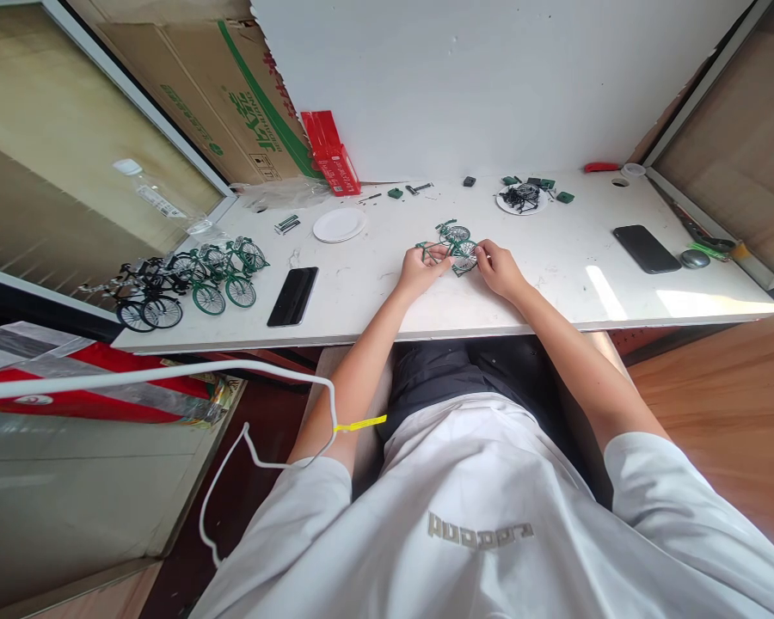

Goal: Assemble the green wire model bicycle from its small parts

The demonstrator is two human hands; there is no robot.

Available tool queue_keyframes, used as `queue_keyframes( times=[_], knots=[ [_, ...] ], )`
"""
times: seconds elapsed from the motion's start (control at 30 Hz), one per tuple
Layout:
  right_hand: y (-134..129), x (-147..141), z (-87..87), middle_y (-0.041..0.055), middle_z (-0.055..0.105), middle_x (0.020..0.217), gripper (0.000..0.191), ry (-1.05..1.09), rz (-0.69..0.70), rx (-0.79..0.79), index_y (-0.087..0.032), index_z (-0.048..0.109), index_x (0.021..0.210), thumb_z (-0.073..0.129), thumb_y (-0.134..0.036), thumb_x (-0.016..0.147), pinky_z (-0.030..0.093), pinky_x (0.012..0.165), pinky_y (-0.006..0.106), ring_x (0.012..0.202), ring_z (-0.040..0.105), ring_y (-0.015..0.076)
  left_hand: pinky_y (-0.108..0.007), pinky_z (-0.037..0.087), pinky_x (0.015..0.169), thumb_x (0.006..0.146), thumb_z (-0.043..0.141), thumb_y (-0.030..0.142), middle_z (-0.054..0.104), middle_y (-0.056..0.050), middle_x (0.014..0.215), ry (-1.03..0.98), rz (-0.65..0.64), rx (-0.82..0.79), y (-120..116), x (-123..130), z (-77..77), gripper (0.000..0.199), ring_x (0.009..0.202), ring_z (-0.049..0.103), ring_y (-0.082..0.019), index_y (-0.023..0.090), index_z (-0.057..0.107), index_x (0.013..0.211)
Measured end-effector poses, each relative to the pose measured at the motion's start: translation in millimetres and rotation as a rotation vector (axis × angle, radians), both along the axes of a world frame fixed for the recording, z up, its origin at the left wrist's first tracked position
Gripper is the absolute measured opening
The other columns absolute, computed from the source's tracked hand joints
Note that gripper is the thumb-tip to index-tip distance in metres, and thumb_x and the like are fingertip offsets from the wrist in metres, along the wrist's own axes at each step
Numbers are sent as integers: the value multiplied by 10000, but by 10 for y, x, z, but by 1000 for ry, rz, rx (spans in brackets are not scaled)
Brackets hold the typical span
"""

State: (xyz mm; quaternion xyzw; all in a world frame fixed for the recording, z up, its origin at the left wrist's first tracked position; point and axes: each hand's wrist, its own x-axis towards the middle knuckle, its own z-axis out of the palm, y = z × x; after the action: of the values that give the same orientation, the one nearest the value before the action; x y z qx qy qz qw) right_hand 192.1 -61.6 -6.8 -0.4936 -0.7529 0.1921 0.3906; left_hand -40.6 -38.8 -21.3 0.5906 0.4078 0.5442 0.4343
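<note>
Right of the white plate [339, 225], the left hand [420, 270] pinches the green toy bicycle [463, 247] while the right hand [501, 270] sets narrowed fingers by its near wheel [467, 258], gripping or not I can't tell, and a lopsided push could well warp that thin wheel.

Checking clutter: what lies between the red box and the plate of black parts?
Head view: small dark bits, a green block, a metallic-looking piece, a dark block.
</note>
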Motion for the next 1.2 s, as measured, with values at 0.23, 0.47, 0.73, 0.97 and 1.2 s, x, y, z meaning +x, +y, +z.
queue_keyframes(
  times=[0.23,0.47,0.73,0.97,1.2],
  knots=[
    [0,3,-3,91,730,836,519,-16,3,-2,-263,604,1079,347,-707,1149,449,780,405,764,637,286,-207,574,563,751,994,305,778,-77,894,8,1,-9,-10,-3,2,331,709,680,-129,144,809,974],
    [-2,6,-1,82,711,804,447,-26,2,-4,-275,570,1035,362,-653,1149,440,768,409,742,621,287,-203,572,554,741,1015,341,784,-82,914,19,5,-5,5,-2,-22,371,717,683,-133,153,804,981],
    [5,6,-8,76,702,781,453,-38,5,-17,-282,565,1033,363,-670,1150,443,752,409,738,624,292,-218,591,572,743,1032,373,785,-81,936,39,5,-4,4,-5,-27,407,724,691,-136,160,788,989],
    [-4,5,6,94,729,809,472,-50,1,-26,-277,589,1057,364,-681,1150,457,756,419,739,638,299,-210,576,565,744,1005,326,785,-75,922,40,8,-16,-10,-3,-6,354,704,670,-125,161,798,978],
    [-8,6,14,86,709,785,497,-48,5,-26,-284,576,1039,360,-719,1142,445,739,413,727,621,294,-208,573,566,737,1009,337,788,-78,924,51,9,-11,-20,-3,-3,364,697,667,-122,161,799,976]
  ],
)
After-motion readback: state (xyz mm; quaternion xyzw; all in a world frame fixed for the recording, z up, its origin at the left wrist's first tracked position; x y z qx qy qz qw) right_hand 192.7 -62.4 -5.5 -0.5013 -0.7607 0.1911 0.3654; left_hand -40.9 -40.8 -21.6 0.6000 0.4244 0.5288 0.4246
